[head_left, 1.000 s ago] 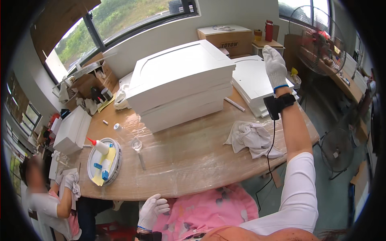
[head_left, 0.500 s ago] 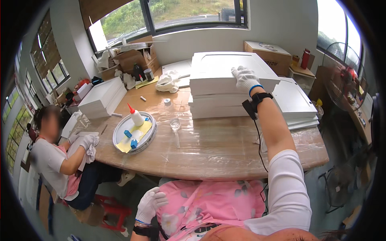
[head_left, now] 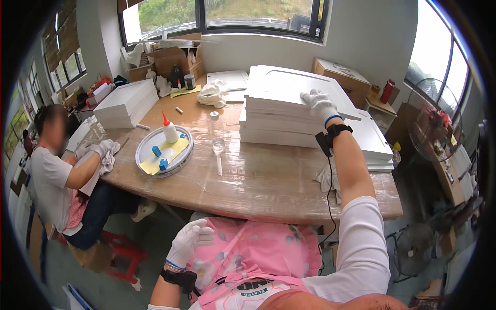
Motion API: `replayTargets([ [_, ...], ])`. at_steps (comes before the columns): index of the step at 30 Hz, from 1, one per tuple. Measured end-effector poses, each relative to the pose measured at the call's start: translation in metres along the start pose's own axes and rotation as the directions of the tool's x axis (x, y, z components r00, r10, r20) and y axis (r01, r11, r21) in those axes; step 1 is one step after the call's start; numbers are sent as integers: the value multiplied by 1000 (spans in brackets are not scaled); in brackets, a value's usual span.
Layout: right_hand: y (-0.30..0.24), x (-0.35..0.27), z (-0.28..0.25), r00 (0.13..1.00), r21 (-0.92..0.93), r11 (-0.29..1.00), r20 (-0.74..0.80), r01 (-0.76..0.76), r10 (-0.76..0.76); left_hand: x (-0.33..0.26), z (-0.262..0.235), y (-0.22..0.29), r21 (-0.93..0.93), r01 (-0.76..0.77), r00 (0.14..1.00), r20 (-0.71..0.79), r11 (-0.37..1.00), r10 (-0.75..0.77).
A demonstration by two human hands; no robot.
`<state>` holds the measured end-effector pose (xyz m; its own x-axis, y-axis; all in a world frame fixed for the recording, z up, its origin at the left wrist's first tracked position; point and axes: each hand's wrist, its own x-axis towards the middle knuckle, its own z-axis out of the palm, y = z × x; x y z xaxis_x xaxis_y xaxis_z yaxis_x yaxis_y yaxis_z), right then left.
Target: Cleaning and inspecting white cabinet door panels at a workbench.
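Observation:
My right hand [head_left: 320, 105], in a white knit glove, rests on the top white panel [head_left: 289, 85] of a tall stack on the table. Its fingers lie over the panel's face near the right side, with no grip around an edge visible. Low over the pink floral apron [head_left: 253, 243] is my left hand [head_left: 188, 242], gloved as well. Its fingers are loosely bent and apart, with nothing seen in them. Black straps circle both wrists, and a cable hangs from the right one.
A round lid [head_left: 185, 158] carries a red-tipped glue bottle [head_left: 169, 132] and blue blocks. Beside it stands a clear bottle [head_left: 217, 132]. More panels are stacked at the left [head_left: 126, 103] and right [head_left: 367, 137]. A co-worker [head_left: 57, 178] sits at left, holding a cloth. A fan [head_left: 434, 113] stands at right.
My view has tilted and shifted, so the table sits a little higher and turned. My left hand has moved slightly up. The right hand stays on the top panel.

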<state>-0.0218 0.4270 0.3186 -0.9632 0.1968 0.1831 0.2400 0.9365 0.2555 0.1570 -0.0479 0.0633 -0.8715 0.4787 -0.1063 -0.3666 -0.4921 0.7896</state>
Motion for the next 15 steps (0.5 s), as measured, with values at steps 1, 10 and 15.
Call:
replayTargets([
  [1, 4, 10, 8, 1000, 8, 1000, -14, 0, 0, -6, -7, -3, -10, 9, 1000, -29, 1000, -9],
  [10, 43, -8, -25, 936, -37, 997, -344, 71, -80, -14, -32, -3, -138, -11, 992, -123, 990, -6],
  [15, 48, -78, -41, 736, -210, 944, -591, 253, -329, 20, 8, 14, -55, 14, 999, -46, 998, -16],
])
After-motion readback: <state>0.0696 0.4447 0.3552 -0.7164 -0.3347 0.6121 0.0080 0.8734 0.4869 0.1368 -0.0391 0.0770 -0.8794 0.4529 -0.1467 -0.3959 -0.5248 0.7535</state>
